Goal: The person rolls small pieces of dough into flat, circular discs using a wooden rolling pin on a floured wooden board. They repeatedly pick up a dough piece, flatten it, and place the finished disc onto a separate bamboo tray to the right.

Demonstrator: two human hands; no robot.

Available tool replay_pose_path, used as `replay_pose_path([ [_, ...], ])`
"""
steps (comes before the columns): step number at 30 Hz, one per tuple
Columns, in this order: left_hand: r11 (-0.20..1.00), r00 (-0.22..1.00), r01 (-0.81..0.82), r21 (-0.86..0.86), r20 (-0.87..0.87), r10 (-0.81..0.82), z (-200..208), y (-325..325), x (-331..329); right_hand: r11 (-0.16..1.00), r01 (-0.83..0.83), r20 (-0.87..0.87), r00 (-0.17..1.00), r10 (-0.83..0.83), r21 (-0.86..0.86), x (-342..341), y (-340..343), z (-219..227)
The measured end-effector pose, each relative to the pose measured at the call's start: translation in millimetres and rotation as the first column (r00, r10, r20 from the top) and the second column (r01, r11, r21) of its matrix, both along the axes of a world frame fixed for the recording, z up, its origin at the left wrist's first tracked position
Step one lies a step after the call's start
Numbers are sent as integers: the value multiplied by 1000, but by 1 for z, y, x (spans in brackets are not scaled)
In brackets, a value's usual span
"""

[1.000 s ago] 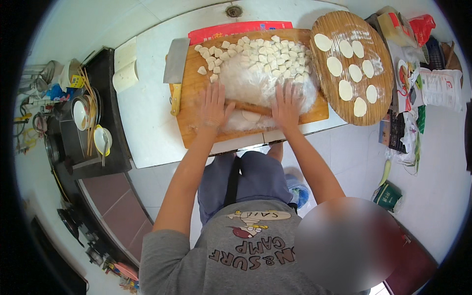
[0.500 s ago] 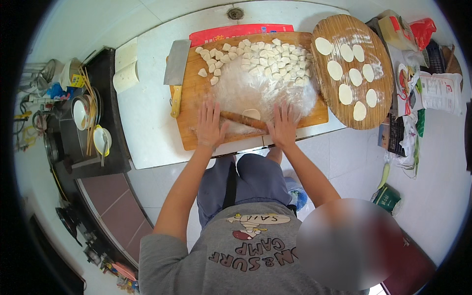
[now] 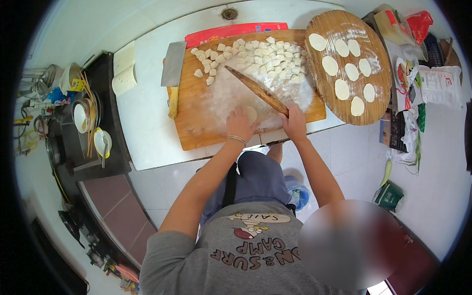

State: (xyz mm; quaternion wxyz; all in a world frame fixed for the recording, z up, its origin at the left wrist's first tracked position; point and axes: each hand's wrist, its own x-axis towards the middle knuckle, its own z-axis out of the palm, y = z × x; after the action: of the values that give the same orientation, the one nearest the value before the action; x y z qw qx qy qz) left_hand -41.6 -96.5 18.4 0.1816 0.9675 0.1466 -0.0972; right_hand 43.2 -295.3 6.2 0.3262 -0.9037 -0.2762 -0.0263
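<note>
On the floured wooden cutting board (image 3: 196,135), a small round dough wrapper (image 3: 251,114) lies near the front edge. My left hand (image 3: 240,123) is at its left side, fingers bent and closed on the wrapper's edge. One end of a wooden rolling pin (image 3: 258,91) is gripped in my right hand (image 3: 295,123). The pin slants up to the far left, above the flour and past the wrapper. Many cut dough pieces (image 3: 275,59) are scattered over the far half of the board.
A cleaver (image 3: 173,64) lies along the board's left edge, its handle toward me. To the right, a round wooden board (image 3: 378,103) bears several flattened dough wrappers. A red packet (image 3: 236,30) is behind the cutting board. Bowls and chopsticks (image 3: 89,123) are on the dark counter at left.
The rolling pin, formerly flat under both palms, is now raised aslant in my right hand alone. My left hand has moved right, onto the wrapper.
</note>
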Motion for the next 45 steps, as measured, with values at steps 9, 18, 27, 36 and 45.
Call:
replay_pose_path([
  [9, 991, 853, 132, -37, 513, -95, -6, 54, -22, 933, -187, -79, 982, 171, -309, 13, -27, 8],
  [18, 992, 953, -15, 127, 302, -24, -22, 87, 13, 954, 26, 118, 993, 10, -298, 51, 54, 0],
  [27, 995, 963, 78, 62, 254, -91, -30, 90, -47, 932, -91, 80, 989, 127, -351, 9, 41, 6],
  [36, 995, 966, 98, 15, 240, -98, -27, 77, -83, 914, -139, 81, 980, 183, -381, -17, 12, 0],
  [45, 974, 947, -216, 65, 257, 193, 20, 55, 28, 955, -220, -22, 975, 220, -199, 28, 7, -10],
])
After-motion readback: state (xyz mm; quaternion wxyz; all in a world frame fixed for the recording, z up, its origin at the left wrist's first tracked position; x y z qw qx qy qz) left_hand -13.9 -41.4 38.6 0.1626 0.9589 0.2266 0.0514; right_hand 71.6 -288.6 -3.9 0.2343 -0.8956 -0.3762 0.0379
